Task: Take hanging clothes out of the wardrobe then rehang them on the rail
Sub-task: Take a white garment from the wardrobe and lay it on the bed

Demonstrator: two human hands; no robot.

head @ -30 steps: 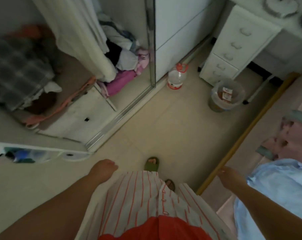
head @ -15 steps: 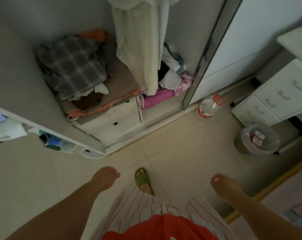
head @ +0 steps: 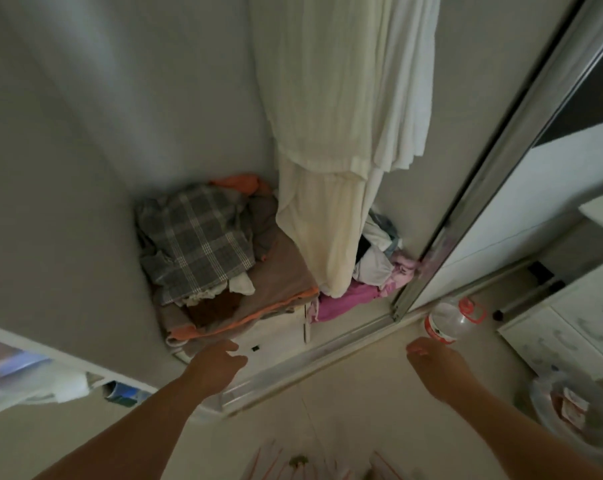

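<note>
Cream and white hanging clothes (head: 345, 133) hang inside the open wardrobe, none taken out yet; both hands, left (head: 213, 367) and right (head: 435, 367), reach forward empty with relaxed fingers.

The top of my hanging cream garment (head: 331, 133) runs off the frame, so hanger and rail stay unseen.

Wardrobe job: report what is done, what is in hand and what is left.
Done: nothing that shows; no garment is out. In hand: nothing; the left hand and right hand are empty, reaching toward the open wardrobe. Left: the cream hanging clothes hang inside untouched and are yet to be taken out and rehung. The rail itself is out of view.
</note>
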